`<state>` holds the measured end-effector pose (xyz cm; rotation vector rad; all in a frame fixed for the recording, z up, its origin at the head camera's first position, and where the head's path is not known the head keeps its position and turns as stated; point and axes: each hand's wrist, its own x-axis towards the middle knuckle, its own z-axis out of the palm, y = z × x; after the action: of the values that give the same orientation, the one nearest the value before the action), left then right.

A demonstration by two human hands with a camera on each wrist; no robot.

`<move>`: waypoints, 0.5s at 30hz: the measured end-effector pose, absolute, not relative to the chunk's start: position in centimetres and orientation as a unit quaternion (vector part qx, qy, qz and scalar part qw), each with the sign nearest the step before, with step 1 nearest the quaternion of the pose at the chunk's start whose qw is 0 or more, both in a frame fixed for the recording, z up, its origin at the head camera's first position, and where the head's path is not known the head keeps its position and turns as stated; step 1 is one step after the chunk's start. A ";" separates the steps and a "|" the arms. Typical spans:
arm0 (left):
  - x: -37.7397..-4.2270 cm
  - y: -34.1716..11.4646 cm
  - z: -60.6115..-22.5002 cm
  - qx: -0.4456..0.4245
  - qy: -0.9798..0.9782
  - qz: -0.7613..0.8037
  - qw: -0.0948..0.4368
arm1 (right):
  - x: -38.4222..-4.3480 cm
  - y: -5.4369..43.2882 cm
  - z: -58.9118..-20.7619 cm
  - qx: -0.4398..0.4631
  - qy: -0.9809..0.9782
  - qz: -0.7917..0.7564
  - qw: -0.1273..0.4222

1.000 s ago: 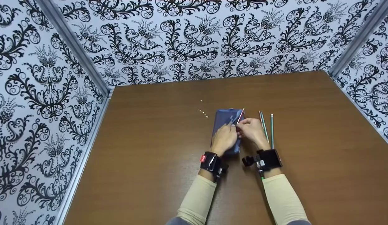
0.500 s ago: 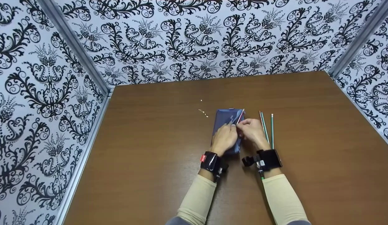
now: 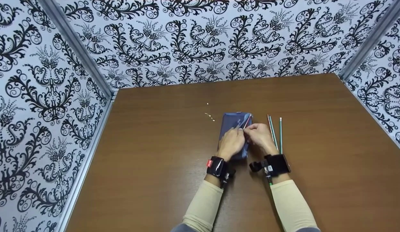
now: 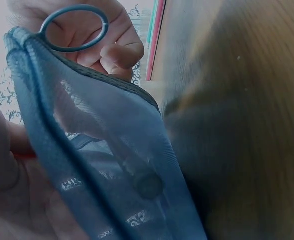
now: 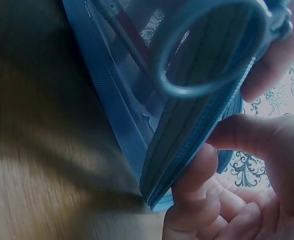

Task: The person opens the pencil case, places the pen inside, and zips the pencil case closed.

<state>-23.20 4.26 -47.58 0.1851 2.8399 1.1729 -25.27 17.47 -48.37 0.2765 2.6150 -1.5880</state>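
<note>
A blue mesh zip pencil case [image 3: 229, 120] lies under both hands in the head view, with a ring zip pull [image 5: 169, 82] hanging at its zipped edge. My left hand [image 3: 232, 141] grips the case from the left; its palm shows at the lower left of the left wrist view. Close beside it, my right hand [image 3: 260, 133] pinches the case's zip edge between thumb and index finger. A red pencil [image 3: 247, 121] slants along the right side of the case, its lower part hidden by the hands. Through the mesh, a dark red strip [image 5: 133, 31] shows in the right wrist view.
Several pencils lie right of the right hand, among them a teal pencil [image 3: 280, 135] and a red one [image 3: 270, 124]. Small pale bits [image 3: 209, 116] are scattered left of the case. Patterned walls [image 3: 200, 42] bound the brown table [image 3: 148, 145].
The red pencil's upper end has slipped slightly down toward the case. My right hand has shifted down a little; the left hand has stayed in place.
</note>
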 end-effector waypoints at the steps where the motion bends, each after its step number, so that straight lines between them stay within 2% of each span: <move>1: -23.2 4.3 -47.6 0.060 0.922 0.381 0.032 | -25.3 17.5 -48.4 0.090 0.852 -0.514 0.036; 15: -23.2 4.2 -47.6 0.071 0.919 0.387 0.024 | -25.2 17.4 -48.3 0.080 0.863 -0.498 0.045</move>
<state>-23.25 4.22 -47.62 0.2199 2.8434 1.1968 -25.22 17.44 -48.32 0.2429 2.6340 -1.5198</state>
